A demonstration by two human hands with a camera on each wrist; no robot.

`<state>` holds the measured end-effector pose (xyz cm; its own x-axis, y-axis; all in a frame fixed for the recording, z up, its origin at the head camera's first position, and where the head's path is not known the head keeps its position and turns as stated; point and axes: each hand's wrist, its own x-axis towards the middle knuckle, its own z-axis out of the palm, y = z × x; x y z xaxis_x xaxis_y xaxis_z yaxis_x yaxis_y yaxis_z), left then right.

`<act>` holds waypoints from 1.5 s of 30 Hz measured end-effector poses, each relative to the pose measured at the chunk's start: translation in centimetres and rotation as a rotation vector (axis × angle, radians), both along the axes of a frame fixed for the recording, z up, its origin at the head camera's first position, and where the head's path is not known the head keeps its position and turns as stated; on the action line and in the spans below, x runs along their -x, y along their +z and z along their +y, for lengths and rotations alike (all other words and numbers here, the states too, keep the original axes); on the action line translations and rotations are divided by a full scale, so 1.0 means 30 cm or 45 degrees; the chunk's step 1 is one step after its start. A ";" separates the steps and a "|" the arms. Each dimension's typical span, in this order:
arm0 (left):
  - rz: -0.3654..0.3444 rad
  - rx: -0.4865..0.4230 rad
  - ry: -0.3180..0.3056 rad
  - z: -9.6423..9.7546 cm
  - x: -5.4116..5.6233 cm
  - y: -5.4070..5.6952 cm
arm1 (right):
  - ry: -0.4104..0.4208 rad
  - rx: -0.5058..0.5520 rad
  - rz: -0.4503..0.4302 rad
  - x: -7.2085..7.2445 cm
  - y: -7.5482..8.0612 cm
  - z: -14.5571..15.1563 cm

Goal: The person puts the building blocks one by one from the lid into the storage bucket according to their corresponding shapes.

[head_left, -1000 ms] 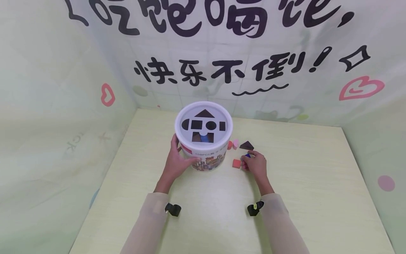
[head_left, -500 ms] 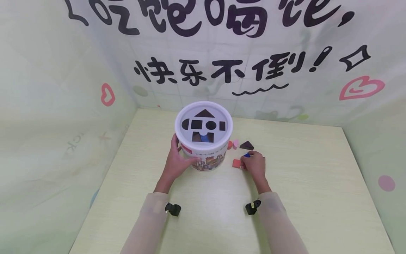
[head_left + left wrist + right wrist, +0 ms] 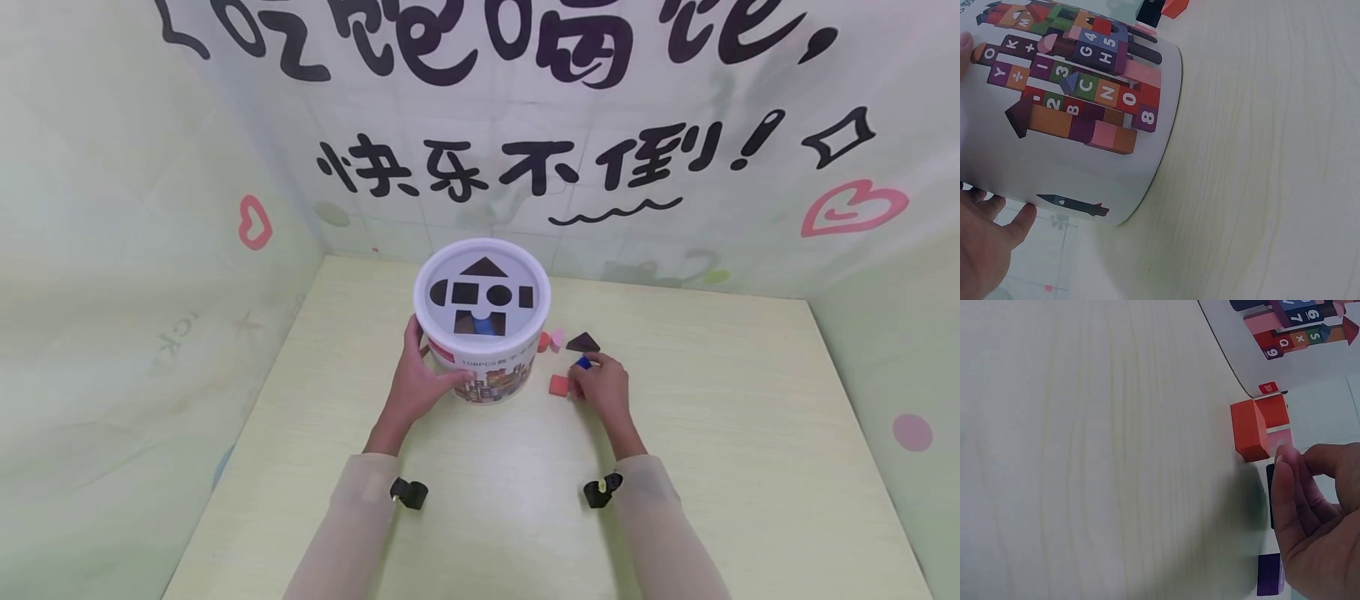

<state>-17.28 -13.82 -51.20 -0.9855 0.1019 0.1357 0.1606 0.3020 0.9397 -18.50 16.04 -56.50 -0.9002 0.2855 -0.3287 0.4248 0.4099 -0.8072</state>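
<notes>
A white bucket of toy building blocks (image 3: 491, 367) has a lid (image 3: 482, 242) with cut-out shapes. My left hand (image 3: 416, 379) grips its near left side, thumb across the front and fingers round the side. The left wrist view has the printed label (image 3: 1085, 94) beside the left hand (image 3: 988, 244). Right of the bucket, my right hand (image 3: 603, 387) pinches a blue block (image 3: 582, 362), low over the table. In the right wrist view the right hand (image 3: 1322, 512) has thumb and fingers together, hiding the blue block. A red block (image 3: 558, 386) stands just left of the fingertips.
A dark triangular block (image 3: 583, 342), a pink block (image 3: 557, 340) and an orange-red block (image 3: 543, 342) lie beyond the right hand. A purple block (image 3: 1269, 575) is beside it. Fabric walls with printed writing (image 3: 457, 167) enclose the light wooden table (image 3: 750, 433).
The right hand has shifted slightly left and away from the body, and the blue block at its fingertips has moved slightly too. The left hand and bucket stay in place.
</notes>
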 end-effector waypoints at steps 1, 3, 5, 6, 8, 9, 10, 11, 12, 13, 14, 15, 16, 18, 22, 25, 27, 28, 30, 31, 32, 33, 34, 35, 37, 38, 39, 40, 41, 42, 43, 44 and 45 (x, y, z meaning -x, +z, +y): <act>0.000 0.002 -0.003 0.002 -0.006 0.015 | 0.002 0.038 0.025 0.001 0.001 0.001; 0.002 0.006 -0.009 0.007 -0.018 0.045 | -0.002 0.122 0.070 0.003 0.005 0.001; 0.004 0.009 -0.013 0.010 -0.026 0.062 | -0.002 0.216 0.113 0.003 0.011 0.001; 0.003 0.009 -0.013 0.011 -0.028 0.068 | 0.000 0.257 0.128 0.003 0.014 0.002; 0.001 0.007 -0.015 0.013 -0.030 0.075 | 0.006 0.299 0.146 0.003 0.020 0.003; -0.001 0.006 -0.014 0.013 -0.031 0.075 | 0.013 0.310 0.155 0.003 0.024 0.004; -0.003 0.005 -0.013 0.013 -0.031 0.075 | 0.012 0.325 0.160 0.003 0.028 0.004; -0.004 0.004 -0.011 0.013 -0.030 0.074 | 0.014 0.335 0.160 0.002 0.032 0.005; -0.005 0.002 -0.010 0.014 -0.031 0.073 | 0.013 0.344 0.160 0.002 0.037 0.004; -0.005 0.002 -0.010 0.013 -0.030 0.072 | 0.009 0.350 0.162 0.002 0.043 0.003; -0.006 0.001 -0.009 0.013 -0.031 0.072 | 0.006 0.355 0.165 0.001 0.049 0.003; -0.007 0.002 -0.008 0.013 -0.031 0.073 | 0.005 0.367 0.165 0.002 0.055 0.003; -0.007 0.002 -0.008 0.013 -0.031 0.073 | -0.001 0.382 0.165 0.004 0.060 0.002; -0.006 0.002 -0.010 0.012 -0.032 0.074 | 0.002 0.412 0.172 0.006 0.072 0.001; -0.010 0.001 -0.016 0.009 -0.031 0.073 | 0.019 0.454 0.175 0.008 0.094 0.002; -0.010 0.001 -0.015 0.010 -0.031 0.074 | 0.035 0.463 0.172 0.005 0.111 0.002; -0.008 0.003 -0.014 0.010 -0.032 0.075 | 0.047 0.484 0.184 0.004 0.121 0.003; -0.007 0.003 -0.014 0.011 -0.033 0.075 | 0.061 0.498 0.197 0.002 0.126 0.003; -0.006 0.005 -0.011 0.011 -0.033 0.076 | 0.079 0.533 0.228 0.000 0.136 0.004; -0.006 0.006 -0.012 0.011 -0.034 0.076 | 0.090 0.546 0.246 -0.001 0.141 0.004; -0.007 0.006 -0.011 0.011 -0.034 0.076 | 0.105 0.560 0.267 -0.002 0.146 0.004; -0.007 0.006 -0.010 0.011 -0.034 0.076 | 0.117 0.571 0.288 -0.003 0.152 0.003; -0.008 0.008 -0.010 0.011 -0.034 0.075 | 0.132 0.574 0.305 -0.004 0.157 0.003; -0.008 0.009 -0.010 0.011 -0.034 0.075 | 0.137 0.578 0.319 -0.005 0.163 0.003; -0.010 0.011 -0.010 0.010 -0.035 0.075 | 0.148 0.579 0.343 -0.006 0.172 0.002; -0.012 0.013 -0.008 0.010 -0.035 0.074 | 0.152 0.581 0.350 -0.006 0.176 0.003; -0.015 0.014 -0.007 0.010 -0.035 0.074 | 0.153 0.580 0.355 -0.006 0.180 0.003; -0.017 0.013 -0.008 0.010 -0.035 0.074 | 0.154 0.578 0.357 -0.005 0.184 0.003; -0.019 0.013 -0.007 0.011 -0.034 0.073 | 0.153 0.583 0.362 -0.005 0.186 0.003; -0.023 0.013 -0.006 0.011 -0.034 0.074 | 0.155 0.585 0.364 -0.005 0.189 0.003; -0.024 0.012 -0.006 0.011 -0.034 0.074 | 0.156 0.590 0.365 -0.004 0.192 0.002; -0.027 0.012 -0.005 0.011 -0.034 0.073 | 0.158 0.595 0.368 -0.004 0.195 0.002; -0.029 0.011 -0.006 0.011 -0.034 0.074 | 0.160 0.602 0.373 -0.005 0.199 0.001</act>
